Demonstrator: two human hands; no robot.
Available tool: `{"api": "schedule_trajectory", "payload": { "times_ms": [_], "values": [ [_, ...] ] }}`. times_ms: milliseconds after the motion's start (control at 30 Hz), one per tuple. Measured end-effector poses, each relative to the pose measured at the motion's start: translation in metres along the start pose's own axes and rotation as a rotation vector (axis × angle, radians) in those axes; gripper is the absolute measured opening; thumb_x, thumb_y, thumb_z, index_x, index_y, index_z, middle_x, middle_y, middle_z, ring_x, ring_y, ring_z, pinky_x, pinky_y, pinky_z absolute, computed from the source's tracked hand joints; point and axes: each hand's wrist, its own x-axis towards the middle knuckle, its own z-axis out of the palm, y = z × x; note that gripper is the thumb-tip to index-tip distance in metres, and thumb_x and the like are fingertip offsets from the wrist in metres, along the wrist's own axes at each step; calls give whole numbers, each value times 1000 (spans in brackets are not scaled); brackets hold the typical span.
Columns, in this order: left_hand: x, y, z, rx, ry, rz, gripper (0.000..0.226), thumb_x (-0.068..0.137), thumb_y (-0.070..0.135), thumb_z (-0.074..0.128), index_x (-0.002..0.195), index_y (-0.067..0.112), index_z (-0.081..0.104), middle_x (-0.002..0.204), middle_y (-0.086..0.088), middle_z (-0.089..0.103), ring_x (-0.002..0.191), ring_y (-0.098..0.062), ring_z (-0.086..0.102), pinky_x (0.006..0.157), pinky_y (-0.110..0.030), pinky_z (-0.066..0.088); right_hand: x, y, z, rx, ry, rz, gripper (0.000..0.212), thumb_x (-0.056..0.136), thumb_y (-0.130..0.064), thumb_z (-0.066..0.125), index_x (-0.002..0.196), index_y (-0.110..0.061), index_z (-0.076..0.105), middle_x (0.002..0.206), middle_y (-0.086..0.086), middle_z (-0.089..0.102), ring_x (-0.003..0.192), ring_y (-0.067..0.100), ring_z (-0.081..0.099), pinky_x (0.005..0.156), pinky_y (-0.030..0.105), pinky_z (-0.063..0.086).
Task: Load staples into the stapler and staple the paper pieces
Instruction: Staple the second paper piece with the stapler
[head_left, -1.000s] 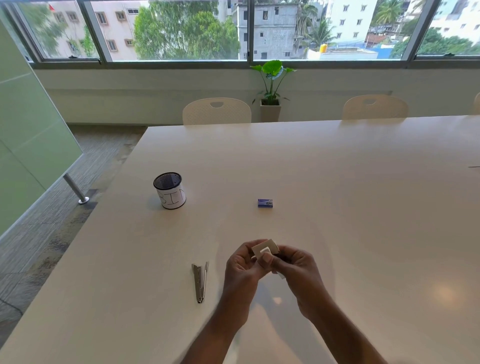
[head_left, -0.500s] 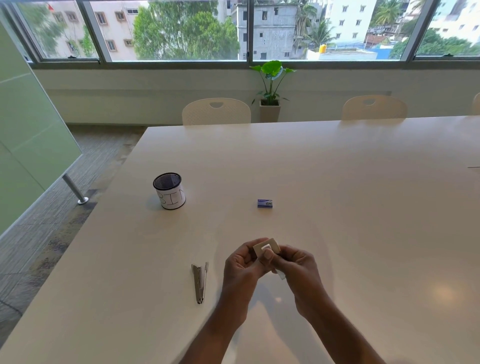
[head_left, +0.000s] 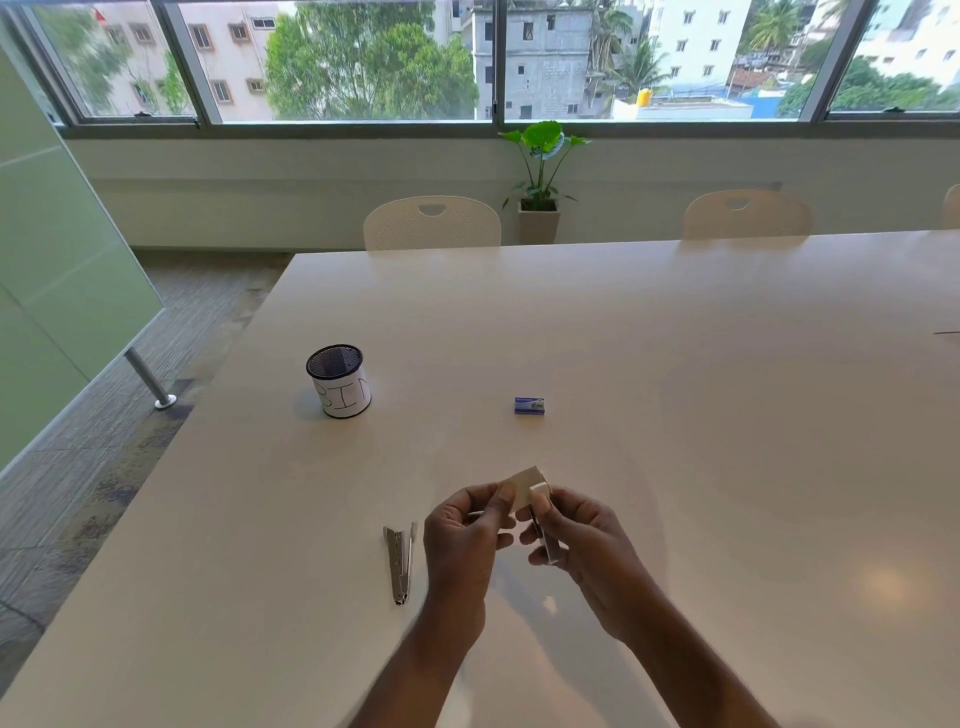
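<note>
**Head view: both hands raised over the table, pinching a small paper piece**

Head camera looks down on a wide, glossy white table (head_left: 675, 389) with both bare forearms reaching in from the bottom edge and meeting near the middle. The left hand (head_left: 462, 540) is held upright above the tabletop, wrist slightly bent, its thumb and forefinger closed on the left edge of a small folded beige paper piece (head_left: 525, 488). The right hand (head_left: 587, 545) faces it, palm turned inward, thumb tip pressed to the right side of the same paper; its curled fingers also hold a thin, silvery metal strip (head_left: 545, 540) that runs down from the paper. Whether that strip is a row of staples cannot be told. Both hands are clear of the table, and their knuckles nearly touch.

Just left of the left hand, a slim silver metal stapler (head_left: 399, 566) lies flat on the table, opened out, its narrow end pointing toward the camera; neither hand touches it. Farther back, beyond the hands, a small blue rectangular staple box (head_left: 529, 406) sits alone on the table. Well to the left of the box stands a black mesh cylindrical cup wrapped in white paper lettered "BIN" (head_left: 338, 382). A potted green plant (head_left: 540, 171) stands under the window behind the table, between two cream plastic chairs (head_left: 432, 223).
</note>
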Motion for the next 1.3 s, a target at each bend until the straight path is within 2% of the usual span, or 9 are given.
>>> {"api": "schedule_trajectory", "payload": {
  "times_ms": [100,233,367,600,733,867,1000,1067,1300],
  "values": [
    [1,1,-1,18,19,8,5,96,21,82,99,18,84,87,-2,85,70,-11,76,65,-28,64,0,2,-2,56,-13,21,39,104,-39,67,114,-2,75,107,18,77,85,23,68,72,35,57],
    [2,-1,-3,44,42,11,4,95,20,83,99,18,84,86,-4,84,63,-9,72,62,-28,63,0,4,-4,69,67,20,47,94,-34,80,111,8,70,84,13,67,69,19,56,62,30,49],
    [2,-2,-4,44,38,-12,2,95,18,84,97,18,84,84,-8,83,57,-11,66,59,-27,62,3,3,-8,78,145,18,25,94,-24,81,112,-7,82,74,11,56,63,17,50,62,33,44],
    [0,-4,-5,66,-5,9,3,94,18,84,95,20,86,75,-6,80,54,-17,62,52,-29,55,5,5,-12,69,202,-6,13,97,-17,80,107,-8,83,74,11,65,61,17,51,58,31,42],
    [0,-3,-7,29,-67,22,10,97,21,82,106,19,84,78,-10,83,69,-29,82,60,-33,65,4,4,-12,102,179,-24,24,92,-27,82,108,-10,83,91,18,78,64,18,55,58,30,42],
    [2,-3,-8,-12,-104,72,15,95,10,80,108,16,85,95,-9,87,89,-27,86,73,-36,70,4,2,-11,95,179,-6,34,97,-37,78,112,-7,80,109,16,83,62,17,60,56,29,40],
    [4,-5,-9,-19,-124,109,26,95,-3,76,108,17,86,105,-3,87,98,-23,85,80,-36,71,3,0,-11,71,181,-9,26,85,-25,87,107,-10,84,89,13,75,62,17,60,54,27,38],
    [4,-5,-9,-6,-126,120,29,96,-5,75,109,19,85,108,0,87,101,-22,84,82,-35,70,4,0,-11,58,199,-6,21,87,-16,86,107,-9,84,82,13,70,61,19,58,54,28,37],
    [2,-5,-11,4,-136,129,30,98,-3,74,117,18,84,111,2,86,103,-21,83,84,-34,69,5,1,-10,27,220,-19,17,91,-11,84,108,-9,84,77,12,67,61,18,56,55,28,38]
  ]
}}
